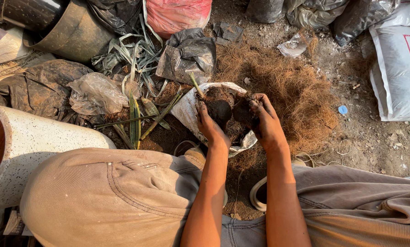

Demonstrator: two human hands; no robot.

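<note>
Seen from above, squatting over bare, littered ground, knees in tan trousers (pixel 113 192) filling the lower frame. Left hand (pixel 209 126) cupped around a dark, rounded clod of soil (pixel 219 111), fingers curled against its near side, thumb side hidden. Right hand (pixel 265 121) wrapped over a second dark clump (pixel 242 113), fingers bent down onto its top and far side. Both clumps pressed close together between the two hands, touching or nearly so, held just above the open mouth of a white plastic bag (pixel 189 107) holding more dark soil. A green plant stub (pixel 196 84) sticking up at the bag's far edge, just beyond the left hand.

Directly behind and to the right of the hands, a broad heap of brown coconut fibre (pixel 292 87). To the left of the bag, long green leaves (pixel 134 121) lying on the dirt, near crumpled clear plastic (pixel 95 93). Farther left, a speckled white pot (pixel 36 142) on its side. At the top, a red sack (pixel 177 13) and dark grey bags (pixel 189 52); at the right edge, a white sack (pixel 399 68). A small blue cap (pixel 342 110) on the ground, well apart from the hands.
</note>
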